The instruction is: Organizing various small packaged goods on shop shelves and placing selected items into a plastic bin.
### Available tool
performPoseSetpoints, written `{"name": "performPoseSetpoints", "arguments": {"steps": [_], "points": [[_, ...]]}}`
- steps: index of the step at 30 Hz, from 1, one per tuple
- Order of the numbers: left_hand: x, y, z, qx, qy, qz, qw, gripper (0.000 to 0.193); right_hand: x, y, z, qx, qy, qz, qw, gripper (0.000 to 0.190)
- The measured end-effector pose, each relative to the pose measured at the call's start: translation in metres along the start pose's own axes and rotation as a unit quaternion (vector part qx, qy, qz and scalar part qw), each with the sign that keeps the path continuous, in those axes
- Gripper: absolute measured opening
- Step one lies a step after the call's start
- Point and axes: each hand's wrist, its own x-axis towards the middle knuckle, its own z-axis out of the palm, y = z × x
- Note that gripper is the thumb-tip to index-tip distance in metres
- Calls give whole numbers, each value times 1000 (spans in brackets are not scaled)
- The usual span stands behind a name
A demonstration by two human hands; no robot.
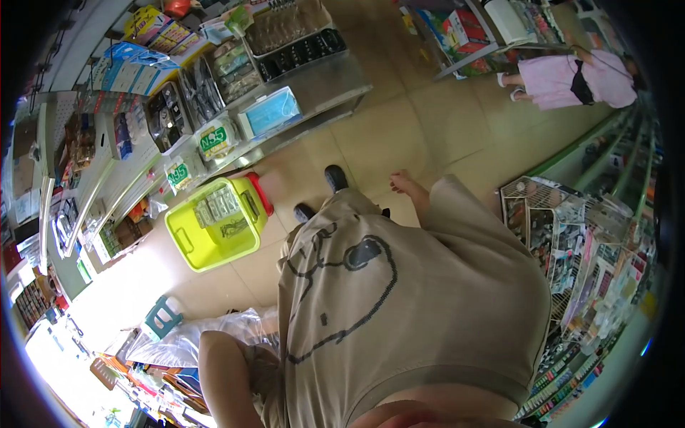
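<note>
My right hand (pixel 402 182) hangs beside my body over the tiled floor, its fingers loosely curled and apart, with nothing in them. My left hand is out of view; only the bent left arm shows at the lower left. On the floor ahead and to the left stands a lime-green plastic bin (pixel 184 258). In it lie a row of small clear-wrapped packs (pixel 217 206) and a small dark tangle (pixel 234 227) that I cannot make out. Something red (pixel 260 193) sits against the bin's far side. Neither hand touches the bin.
Shelves on the left hold bagged N95 masks (pixel 217 140), a box of blue masks (pixel 274 111) and trays of goods. A wire rack (pixel 535 195) stands to the right. A person in pink (pixel 556 80) is at the far right. A teal plastic stool (pixel 161 319) lies near clear plastic wrapping (pixel 176 342).
</note>
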Motion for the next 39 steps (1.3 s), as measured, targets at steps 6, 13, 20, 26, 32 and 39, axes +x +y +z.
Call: {"name": "performPoseSetpoints", "arguments": {"steps": [6, 13, 20, 26, 32, 39], "points": [[3, -9, -7, -6, -9, 34, 999, 46, -12, 6, -1, 49, 1, -4, 999, 32], [10, -25, -37, -24, 15, 79, 996, 50, -25, 25, -2, 99, 42, 6, 994, 33], [33, -57, -88, -27, 38, 147, 988, 54, -59, 29, 20, 141, 88, 87, 982, 31], [53, -87, -134, -2, 56, 210, 976, 58, -86, 1, 58, 160, 81, 103, 978, 33], [73, -113, -173, 21, 66, 262, 963, 61, -101, -41, 83, 140, 80, 45, 986, 35], [95, -142, -215, 53, 66, 306, 948, 65, -110, -61, 105, 159, 95, 13, 983, 37]]}}
